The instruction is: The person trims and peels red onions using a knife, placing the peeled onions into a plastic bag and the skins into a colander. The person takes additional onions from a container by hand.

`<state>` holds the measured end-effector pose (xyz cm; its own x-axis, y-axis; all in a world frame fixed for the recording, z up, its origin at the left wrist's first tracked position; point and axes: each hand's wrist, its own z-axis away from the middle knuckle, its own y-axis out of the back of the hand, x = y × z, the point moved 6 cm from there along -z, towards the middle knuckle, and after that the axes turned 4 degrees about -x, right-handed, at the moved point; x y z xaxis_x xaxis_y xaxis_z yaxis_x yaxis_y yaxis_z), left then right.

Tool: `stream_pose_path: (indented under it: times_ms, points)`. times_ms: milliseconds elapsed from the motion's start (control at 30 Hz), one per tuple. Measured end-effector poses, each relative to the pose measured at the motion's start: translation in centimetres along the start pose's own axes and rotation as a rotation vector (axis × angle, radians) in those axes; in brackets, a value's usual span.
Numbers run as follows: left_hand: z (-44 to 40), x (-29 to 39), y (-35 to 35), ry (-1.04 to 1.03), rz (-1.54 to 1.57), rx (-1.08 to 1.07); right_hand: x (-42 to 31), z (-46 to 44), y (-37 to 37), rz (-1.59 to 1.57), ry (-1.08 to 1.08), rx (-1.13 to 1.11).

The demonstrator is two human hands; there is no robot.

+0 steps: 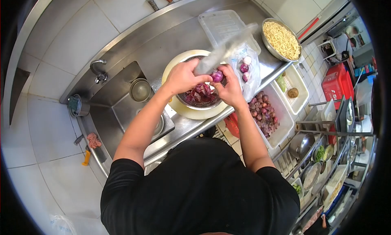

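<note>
In my left hand [184, 77] is a large, motion-blurred knife [211, 60], its blade pointing up to the right. My right hand [231, 88] grips a purple onion [217, 75] against the knife, above a metal colander [198, 105]. Purple peels [199, 94] lie in the colander, which rests on a round cream board [171, 74]. Right of my hands, on a clear plastic bag [251, 82], are several peeled onions [244, 67]. A white crate [285, 127] of unpeeled onions [262, 108] stands beyond my right forearm.
A bowl of noodles [281, 40] stands at the counter's right end, near a translucent lid [220, 25]. The sink [118, 108] with a faucet [98, 71] is at left. A rack [334, 133] holds bowls at right. Another person [342, 43] is far back right.
</note>
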<state>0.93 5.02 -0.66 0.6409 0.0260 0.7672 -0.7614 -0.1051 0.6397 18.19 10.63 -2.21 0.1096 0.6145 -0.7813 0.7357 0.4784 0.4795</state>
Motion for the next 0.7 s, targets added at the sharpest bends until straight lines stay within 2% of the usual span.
stream_pose_path:
  times_ms: [67,267,467,700]
  points:
    - [-0.3,-1.1,0.6,0.023,0.125,0.041,-0.3,0.0,0.1,-0.053,-0.017,-0.009]
    - [-0.3,-0.2,0.3,-0.091,-0.020,0.060,-0.3,-0.1,-0.1,-0.036,-0.051,-0.014]
    - [-0.2,-1.2,-0.8,0.010,0.026,0.021,0.1,0.1,-0.1,0.121,-0.005,0.036]
    - [0.0,-1.7,-1.3,0.029,0.253,0.128,-2.1,-0.3,0.2,0.212,0.073,0.096]
